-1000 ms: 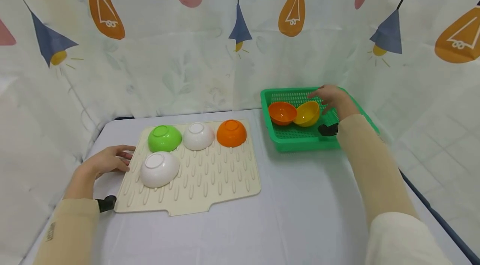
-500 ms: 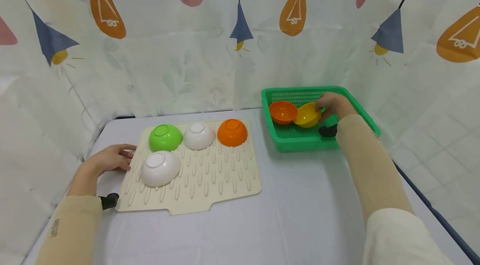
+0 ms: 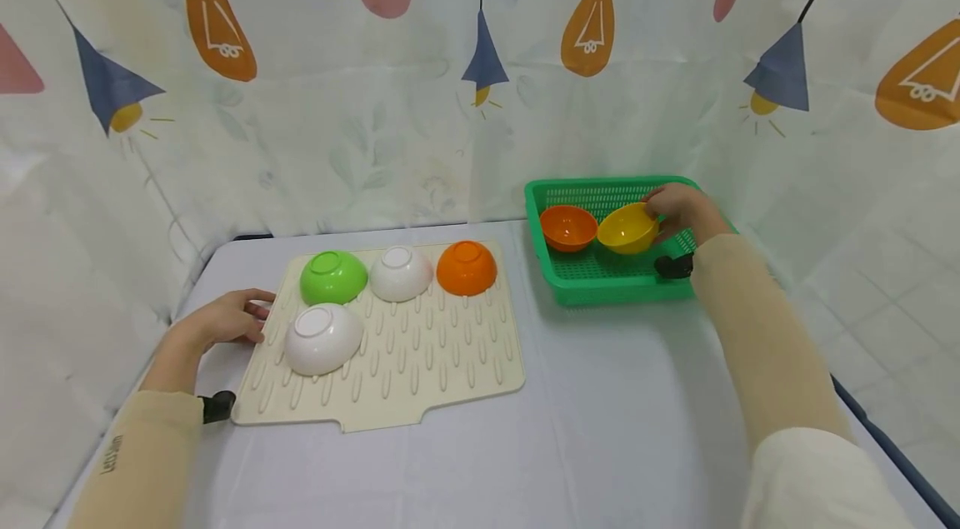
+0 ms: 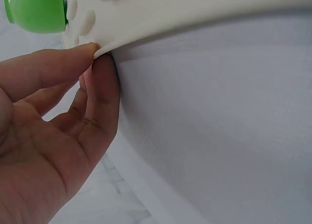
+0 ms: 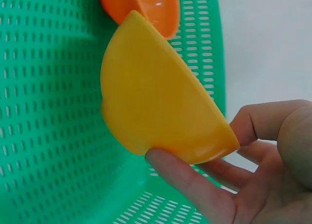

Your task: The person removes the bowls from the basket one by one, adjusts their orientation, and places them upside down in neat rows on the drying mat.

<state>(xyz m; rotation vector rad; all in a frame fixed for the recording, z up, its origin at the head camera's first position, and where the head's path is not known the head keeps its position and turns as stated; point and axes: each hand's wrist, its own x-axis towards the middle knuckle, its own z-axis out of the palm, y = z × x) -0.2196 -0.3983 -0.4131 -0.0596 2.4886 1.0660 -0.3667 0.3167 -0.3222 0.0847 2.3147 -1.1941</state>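
Here, one grip (image 3: 678, 207) pinches a smooth yellow bowl (image 5: 153, 94).

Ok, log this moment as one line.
left hand: pinches cream drying mat edge; right hand: holds tilted yellow bowl; green basket: orange bowl inside

six bowls (image 3: 628, 231), one basket (image 3: 615, 293), one mat (image 3: 442, 366)

Glossy, smooth plastic yellow bowl (image 3: 627, 230)
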